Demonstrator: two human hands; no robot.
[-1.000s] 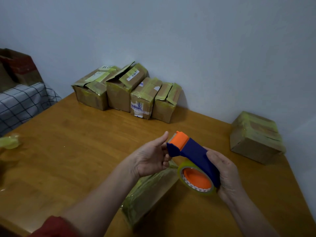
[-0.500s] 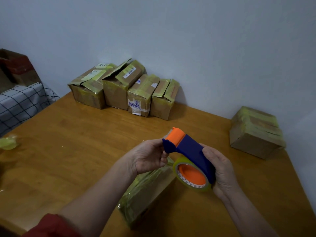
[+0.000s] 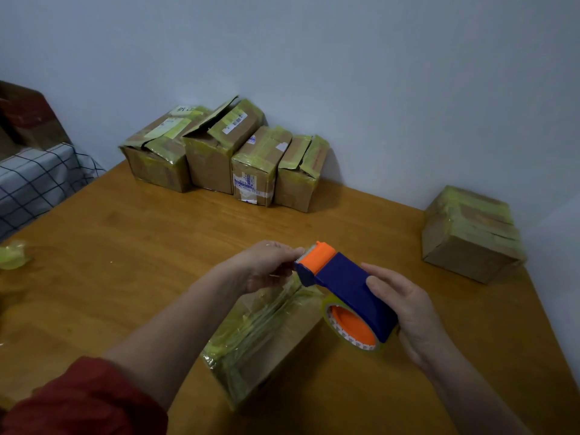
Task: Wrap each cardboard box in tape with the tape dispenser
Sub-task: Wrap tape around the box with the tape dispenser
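a warm orange-brown wooden table (image 3: 125, 277) spreads under the left hand (image 3: 266, 266) and the right hand (image 3: 408, 309) and on all sides of them. well to the left of the left hand, by the table's left edge, lies a crumpled wad of yellow-green tape (image 3: 12, 257). farther left and farther off, past that edge, a white cloth (image 3: 34, 180) with a dark check covers something low; behind it stands a dim brown and red shape (image 3: 28, 120), unclear. beyond both hands rises a plain blue-grey wall (image 3: 376, 73).
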